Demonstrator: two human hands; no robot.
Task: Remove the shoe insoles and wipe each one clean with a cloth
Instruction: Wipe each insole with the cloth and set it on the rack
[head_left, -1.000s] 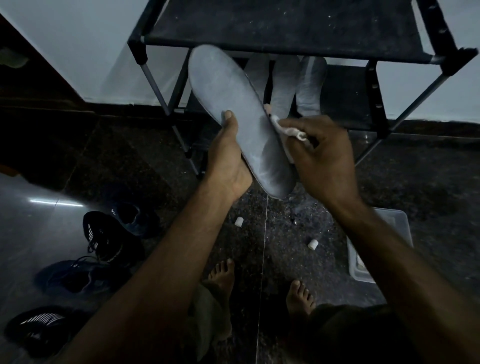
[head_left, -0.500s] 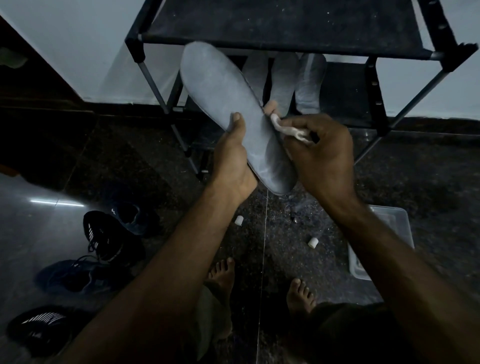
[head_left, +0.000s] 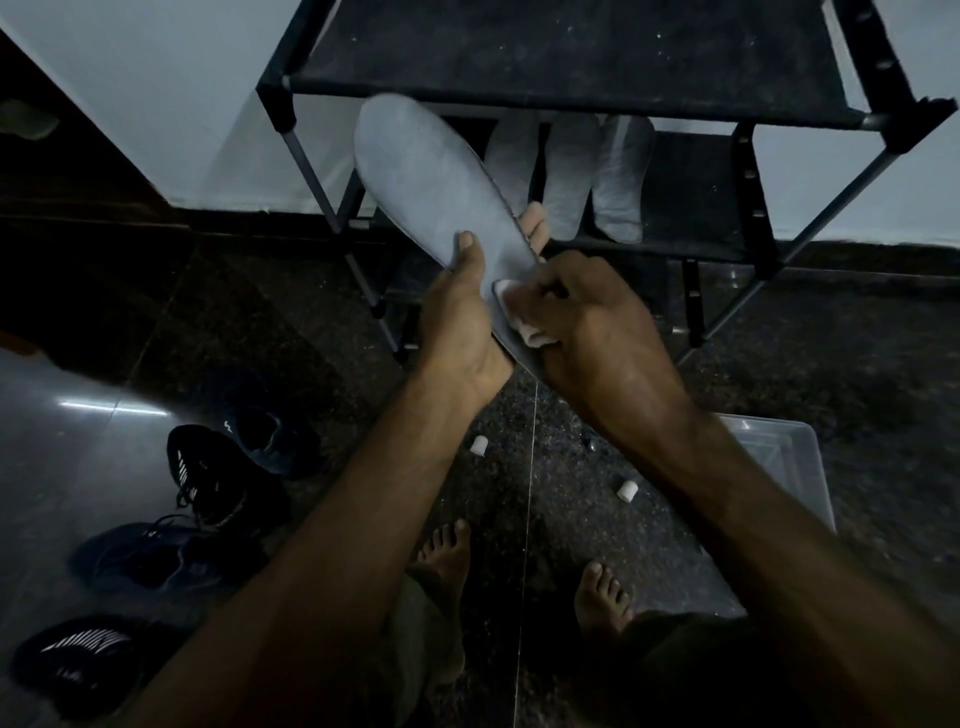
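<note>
A grey insole (head_left: 431, 176) is held up in front of the shoe rack, toe end pointing up and left. My left hand (head_left: 460, 322) grips its lower part, thumb on the top face and fingertips showing behind its right edge. My right hand (head_left: 587, 322) holds a small white cloth (head_left: 511, 299) pressed against the heel end of the insole. Three more pale insoles (head_left: 566, 176) lean upright on the rack's lower shelf.
The black shoe rack (head_left: 571, 67) stands against the white wall. Several dark shoes (head_left: 218, 467) lie on the floor at left. A clear plastic box (head_left: 795, 462) sits at right. Two small white caps (head_left: 627, 490) lie near my bare feet (head_left: 447, 551).
My right hand has slid the cloth down the insole from its middle right edge to the heel end. The insole has tipped slightly further left.
</note>
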